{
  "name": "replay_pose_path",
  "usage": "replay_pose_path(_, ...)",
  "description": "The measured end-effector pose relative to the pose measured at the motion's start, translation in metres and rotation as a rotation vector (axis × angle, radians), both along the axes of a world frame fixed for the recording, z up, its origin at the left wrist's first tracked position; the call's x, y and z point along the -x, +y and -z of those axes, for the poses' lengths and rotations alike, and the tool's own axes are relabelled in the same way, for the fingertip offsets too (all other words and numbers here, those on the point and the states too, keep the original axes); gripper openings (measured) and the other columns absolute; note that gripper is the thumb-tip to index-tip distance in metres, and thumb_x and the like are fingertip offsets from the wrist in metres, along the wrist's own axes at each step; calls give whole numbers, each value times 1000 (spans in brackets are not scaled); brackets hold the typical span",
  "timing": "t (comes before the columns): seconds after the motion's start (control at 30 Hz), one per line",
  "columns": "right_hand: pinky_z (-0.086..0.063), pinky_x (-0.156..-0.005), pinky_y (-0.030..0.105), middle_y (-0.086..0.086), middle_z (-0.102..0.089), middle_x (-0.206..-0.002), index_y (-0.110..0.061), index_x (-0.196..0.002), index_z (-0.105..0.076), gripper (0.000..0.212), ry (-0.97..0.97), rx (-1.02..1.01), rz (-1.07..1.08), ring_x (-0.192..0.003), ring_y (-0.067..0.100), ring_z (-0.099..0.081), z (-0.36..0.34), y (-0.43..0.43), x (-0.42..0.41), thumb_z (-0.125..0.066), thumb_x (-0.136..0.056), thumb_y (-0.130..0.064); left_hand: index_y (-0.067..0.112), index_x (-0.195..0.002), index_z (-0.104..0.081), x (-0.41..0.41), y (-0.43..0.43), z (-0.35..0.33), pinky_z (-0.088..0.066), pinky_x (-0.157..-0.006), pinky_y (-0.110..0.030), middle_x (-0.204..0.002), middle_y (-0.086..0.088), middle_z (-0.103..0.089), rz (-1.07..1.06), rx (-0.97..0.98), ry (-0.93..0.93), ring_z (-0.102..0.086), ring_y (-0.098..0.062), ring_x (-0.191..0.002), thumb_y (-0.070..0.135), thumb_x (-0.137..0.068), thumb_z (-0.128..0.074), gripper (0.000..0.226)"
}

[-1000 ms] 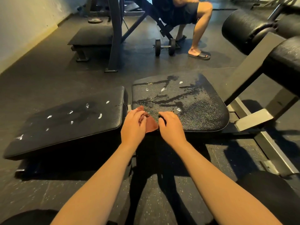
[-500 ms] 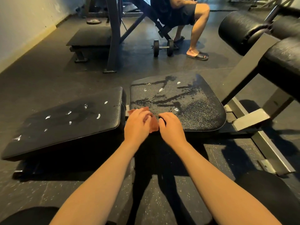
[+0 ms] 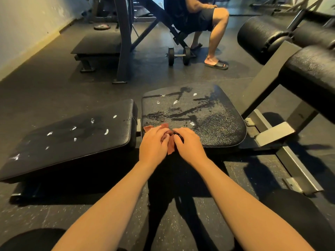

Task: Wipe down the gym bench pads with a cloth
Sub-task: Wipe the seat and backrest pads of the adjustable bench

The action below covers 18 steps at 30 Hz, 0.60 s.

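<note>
1. Change: vs. 1 s ago the cloth (image 3: 165,127), reddish and at the near-left corner of the seat pad (image 3: 213,124), is more bunched. It lay flatter betw. the hands then; now one flap hangs over the near edge and a corner pokes out beyond the L hand.
2. L hand (image 3: 154,144): fingers curled over the wad, gripping it. R hand (image 3: 188,144): has closed in from just beside the cloth. Its fingers are bent, tips apparently pinching the cloth's right edge. Hands nearly touching.
3. Meaning (judgement): cloth is being gathered or refolded, not stroked. Wet streaks and foam spots (image 3: 175,102) on the seat pad look unchanged, so wiping here has scarcely begun. Back pad (image 3: 81,140) also carries foam, untouched.
4. Edges: cloth sits right at the near edge, partly off it. The gap betw. the two pads lies just left of the L hand.
5. Room: the seat pad ahead is free for strokes away from the body. To the right — upright (image 3: 261,84) and rollers (image 3: 261,33) stand near the pad's far-right corner, so a wide sweep could meet the upright. Dumbbell (image 3: 178,55) and seated person (image 3: 197,19) are well apart, beyond the far edge.
</note>
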State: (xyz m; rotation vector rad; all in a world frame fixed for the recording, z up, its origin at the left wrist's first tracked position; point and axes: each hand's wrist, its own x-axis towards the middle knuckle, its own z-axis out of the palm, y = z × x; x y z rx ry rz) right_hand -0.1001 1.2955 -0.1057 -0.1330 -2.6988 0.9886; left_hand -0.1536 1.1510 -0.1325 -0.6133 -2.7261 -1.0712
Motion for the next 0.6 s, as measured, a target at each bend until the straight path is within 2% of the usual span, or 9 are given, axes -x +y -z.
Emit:
replay_pose_path(0.1, -37, -103, 25, -1, -63, -125, -19, -131, -64, 32, 6, 17, 10, -119, 12, -53, -4, -1, -5, -49, -102, -24, 29, -134, -60, -17, 1, 1, -37, -115, -36, -141, 9, -56, 72, -21, -4, -46, -10, -133, 33, -102, -49, 34)
replay_pose_path(0.2, -43, -105, 29, -2, -61, -127, -19, -134, -61, 34, 42, 69, 20, -119, 9, -53, -5, -7, -13, -52, -101, -20, 27, -138, -55, -20, 1, -5, -39, -113, -36, -140, 9, -56, 121, -76, -67, -47, -8, -131, 31, -102, -49, 37)
replay_pose_path(0.33, -39, -106, 24, -4, -55, -138, -22, -142, -51, 41, 48, 129, -23, -126, 8, -49, -8, -8, -17, -49, -101, -13, 36, -128, -51, -27, 8, -24, -43, -98, -26, -124, 13, -58, 163, -323, -314, -54, 0, -114, 27, -102, -49, 27)
replay_pose_path(0.43, -32, -104, 18, -5, -49, -146, -24, -148, -44, 46, -16, 161, -18, -131, 7, -45, -11, -2, -16, -46, -103, -14, 32, -124, -57, -29, 20, -32, -49, -95, -31, -123, 5, -62, 166, -508, -451, -60, -5, -108, 22, -102, -46, 27)
replay_pose_path(0.47, -32, -106, 18, -4, -49, -146, -24, -148, -44, 47, -12, 168, -17, -131, 6, -44, -11, -2, -15, -46, -102, -13, 30, -122, -61, -28, 21, -32, -49, -97, -33, -124, 4, -62, 154, -507, -433, -60, -7, -110, 20, -103, -44, 28)
replay_pose_path(0.53, -36, -112, 26, -3, -51, -142, -20, -143, -48, 45, 61, 147, -50, -129, 5, -44, -10, -6, -14, -47, -100, -9, 26, -114, -67, -20, 15, -25, -39, -110, -35, -127, 8, -61, 50, -359, -226, -52, -8, -123, 19, -101, -44, 28)
replay_pose_path(0.6, -34, -116, 38, -1, -55, -138, -18, -136, -55, 39, 115, 90, -135, -132, 10, -44, -6, -15, -8, -47, -99, -10, 25, -109, -68, -12, 3, -16, -37, -111, -39, -119, 9, -62, -64, -210, -39, -51, -10, -119, 22, -99, -46, 24)
